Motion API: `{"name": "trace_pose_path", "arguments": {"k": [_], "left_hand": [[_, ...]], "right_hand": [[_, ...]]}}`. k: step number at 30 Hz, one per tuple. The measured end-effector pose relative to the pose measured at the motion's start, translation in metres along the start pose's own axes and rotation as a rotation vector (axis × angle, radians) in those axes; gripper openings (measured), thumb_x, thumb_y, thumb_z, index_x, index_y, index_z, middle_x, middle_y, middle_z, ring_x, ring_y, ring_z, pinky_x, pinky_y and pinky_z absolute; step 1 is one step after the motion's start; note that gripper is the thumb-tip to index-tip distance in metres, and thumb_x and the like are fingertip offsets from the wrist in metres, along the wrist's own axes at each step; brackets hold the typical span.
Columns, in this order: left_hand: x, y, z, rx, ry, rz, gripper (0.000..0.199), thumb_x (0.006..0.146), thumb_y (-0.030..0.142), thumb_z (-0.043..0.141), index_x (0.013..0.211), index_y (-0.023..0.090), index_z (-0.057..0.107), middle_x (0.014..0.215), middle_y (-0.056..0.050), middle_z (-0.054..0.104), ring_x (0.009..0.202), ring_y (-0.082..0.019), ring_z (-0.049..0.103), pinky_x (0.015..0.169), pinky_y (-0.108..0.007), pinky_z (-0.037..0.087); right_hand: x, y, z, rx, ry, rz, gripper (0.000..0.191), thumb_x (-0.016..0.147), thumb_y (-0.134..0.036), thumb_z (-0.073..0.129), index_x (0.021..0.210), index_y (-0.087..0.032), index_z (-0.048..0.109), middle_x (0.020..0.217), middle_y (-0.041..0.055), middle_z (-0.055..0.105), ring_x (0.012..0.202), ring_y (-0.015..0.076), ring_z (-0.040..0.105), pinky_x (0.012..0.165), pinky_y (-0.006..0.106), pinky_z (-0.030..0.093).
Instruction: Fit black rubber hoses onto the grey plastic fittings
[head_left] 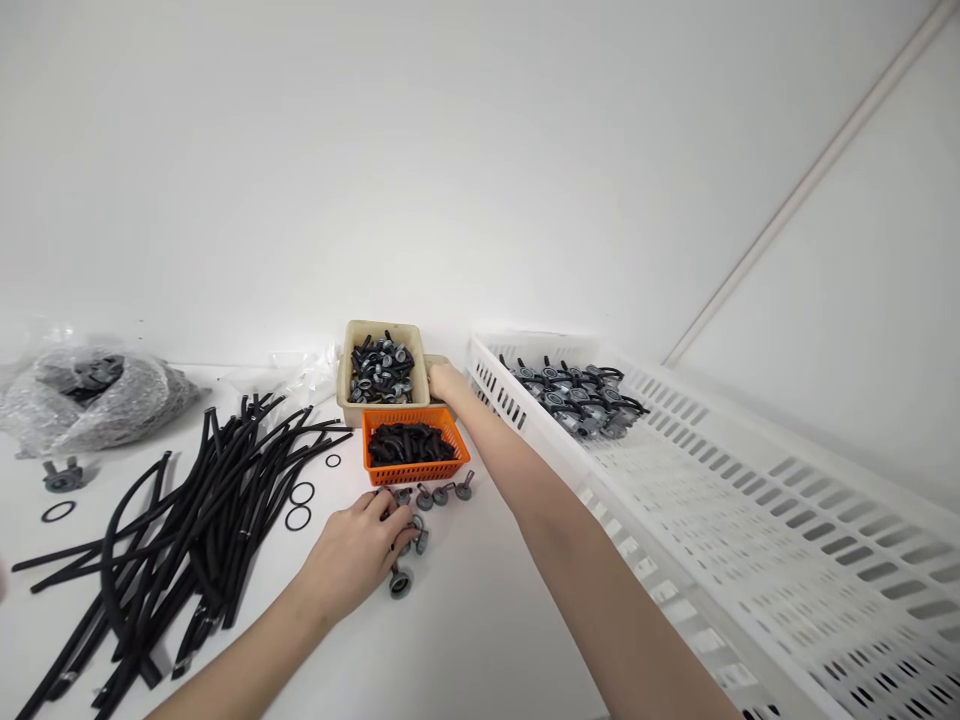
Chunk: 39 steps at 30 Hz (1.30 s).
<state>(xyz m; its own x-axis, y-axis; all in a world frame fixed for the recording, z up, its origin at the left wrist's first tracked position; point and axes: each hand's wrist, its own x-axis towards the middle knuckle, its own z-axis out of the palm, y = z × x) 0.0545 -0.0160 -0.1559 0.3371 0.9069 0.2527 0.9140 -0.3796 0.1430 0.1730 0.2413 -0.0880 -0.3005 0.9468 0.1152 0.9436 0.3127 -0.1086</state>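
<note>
My left hand (358,548) is low over the table, its fingers curled round small grey plastic fittings that they partly cover. Beside its fingertips lies a loose grey fitting (400,582) with a round cup end. Several more, such as this grey fitting (464,486), form a short row in front of the orange basket (409,478). Short black rubber tube pieces (412,445) fill that basket. My right hand (445,383) reaches to the far side, at a small beige container (433,362) beside the larger beige bin (420,350). Its fingers are mostly hidden.
Long black tubes (202,520) are heaped on the left, near black rings (298,517) and a clear plastic bag (142,405) of parts. The beige bin holds grey-and-black fittings (382,368). A long white crate (675,520) with assembled pieces (581,400) stands on the right.
</note>
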Motion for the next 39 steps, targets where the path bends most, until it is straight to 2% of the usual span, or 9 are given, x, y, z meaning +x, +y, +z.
{"name": "trace_pose_path", "arguments": {"k": [5, 8, 12, 16, 22, 28, 35, 39], "left_hand": [[0.000, -0.001, -0.001, -0.008, -0.009, -0.007, 0.031, 0.099, 0.033, 0.031, 0.100, 0.023, 0.060, 0.098, -0.005, 0.065, 0.092, -0.022, 0.065, 0.063, -0.031, 0.054], [0.000, -0.001, -0.003, -0.027, -0.003, -0.012, 0.031, 0.099, 0.033, 0.031, 0.099, 0.023, 0.060, 0.097, -0.004, 0.065, 0.092, -0.022, 0.065, 0.064, -0.032, 0.055], [-0.001, -0.001, -0.005, -0.032, -0.007, -0.013, 0.030, 0.098, 0.033, 0.033, 0.099, 0.023, 0.061, 0.098, -0.004, 0.065, 0.093, -0.023, 0.065, 0.065, -0.033, 0.054], [-0.002, -0.002, -0.006, -0.042, -0.037, -0.008, 0.030, 0.098, 0.033, 0.033, 0.099, 0.023, 0.062, 0.098, -0.005, 0.066, 0.097, -0.023, 0.064, 0.070, -0.033, 0.054], [-0.005, -0.003, -0.011, -0.039, -0.057, -0.011, 0.033, 0.098, 0.036, 0.033, 0.100, 0.024, 0.064, 0.101, -0.004, 0.066, 0.097, -0.023, 0.065, 0.072, -0.034, 0.053], [-0.006, -0.008, -0.009, -0.016, -0.037, -0.063, 0.041, 0.098, 0.039, 0.033, 0.088, 0.021, 0.068, 0.091, -0.004, 0.068, 0.089, -0.021, 0.067, 0.075, -0.032, 0.052], [-0.008, -0.010, -0.007, -0.242, 0.040, -0.086, 0.041, 0.097, 0.039, 0.033, 0.073, 0.021, 0.061, 0.081, -0.001, 0.063, 0.073, -0.015, 0.062, 0.067, -0.026, 0.045], [-0.009, -0.010, -0.014, -0.404, 0.077, -0.112, 0.041, 0.096, 0.042, 0.034, 0.066, 0.020, 0.054, 0.075, -0.001, 0.058, 0.066, -0.013, 0.055, 0.063, -0.025, 0.041]], "right_hand": [[-0.002, 0.003, -0.007, -0.039, 0.006, -0.015, 0.025, 0.078, -0.025, 0.065, 0.098, -0.013, 0.072, 0.111, 0.0207, 0.069, 0.101, 0.0316, 0.067, 0.078, 0.032, 0.050], [-0.005, 0.009, -0.013, -0.016, 0.037, -0.014, 0.024, 0.078, -0.029, 0.064, 0.095, -0.015, 0.071, 0.106, 0.0177, 0.071, 0.098, 0.0296, 0.067, 0.078, 0.032, 0.049], [-0.017, 0.019, -0.019, 0.049, 0.152, 0.018, 0.024, 0.087, -0.028, 0.051, 0.097, -0.018, 0.069, 0.102, 0.0113, 0.072, 0.098, 0.0229, 0.066, 0.082, 0.028, 0.047], [-0.036, 0.030, -0.019, 0.101, 0.272, 0.100, 0.028, 0.090, -0.024, 0.043, 0.104, -0.016, 0.065, 0.106, 0.0120, 0.070, 0.101, 0.0235, 0.064, 0.084, 0.030, 0.046], [-0.060, 0.037, -0.011, 0.170, 0.306, 0.165, 0.021, 0.083, -0.014, 0.051, 0.097, -0.013, 0.066, 0.103, 0.0134, 0.069, 0.099, 0.0226, 0.063, 0.083, 0.027, 0.044], [-0.068, 0.039, -0.007, 0.249, 0.296, 0.165, 0.022, 0.082, -0.011, 0.051, 0.096, -0.015, 0.067, 0.096, 0.0087, 0.071, 0.093, 0.0178, 0.064, 0.080, 0.024, 0.043], [-0.071, 0.041, -0.008, 0.313, 0.283, 0.168, 0.020, 0.082, -0.016, 0.052, 0.095, -0.016, 0.067, 0.095, 0.0076, 0.072, 0.093, 0.0184, 0.065, 0.080, 0.025, 0.044], [-0.071, 0.041, -0.010, 0.338, 0.285, 0.165, 0.019, 0.083, -0.017, 0.052, 0.095, -0.016, 0.068, 0.097, 0.0087, 0.072, 0.096, 0.0198, 0.065, 0.083, 0.026, 0.044]]}}
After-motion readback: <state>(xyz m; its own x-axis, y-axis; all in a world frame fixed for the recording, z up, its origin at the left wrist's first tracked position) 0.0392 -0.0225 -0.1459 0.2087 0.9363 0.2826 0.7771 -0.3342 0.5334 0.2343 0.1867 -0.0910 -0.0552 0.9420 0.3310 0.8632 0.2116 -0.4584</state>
